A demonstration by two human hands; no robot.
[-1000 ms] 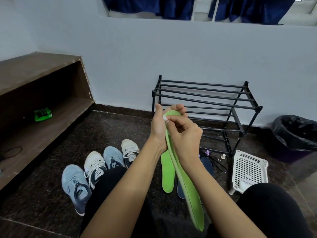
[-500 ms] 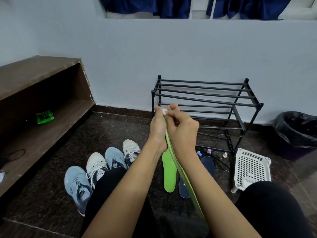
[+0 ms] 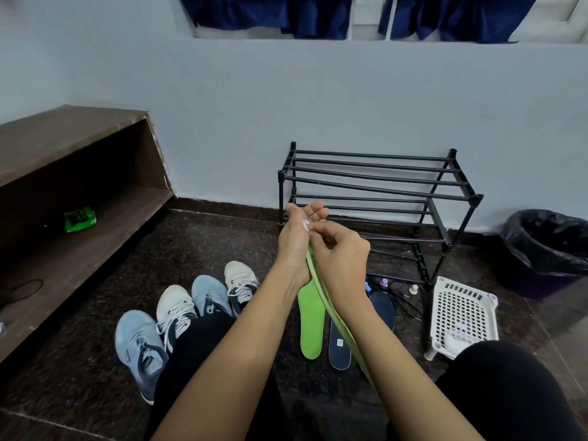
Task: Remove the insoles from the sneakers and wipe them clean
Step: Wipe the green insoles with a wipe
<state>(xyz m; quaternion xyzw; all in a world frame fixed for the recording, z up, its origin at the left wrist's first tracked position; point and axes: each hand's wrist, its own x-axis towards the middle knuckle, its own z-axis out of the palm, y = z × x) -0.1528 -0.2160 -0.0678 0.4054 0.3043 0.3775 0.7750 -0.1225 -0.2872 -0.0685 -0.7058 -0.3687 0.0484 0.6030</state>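
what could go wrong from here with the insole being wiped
1. The left hand holds the green insole only near its toe end. The long free end may sag or slip down to the floor and pick up dirt.
2. The right hand pinches a very small white wipe, which may slip from the fingers or leave patches unwiped.
3. A second green insole lies right below, so a dropped one could get mixed up with it.

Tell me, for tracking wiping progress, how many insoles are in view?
4. A held green insole, edge-on, in the left hand; a second green insole on the floor; a near navy insole beside it; a far navy insole partly behind the right forearm. Others may be hidden.
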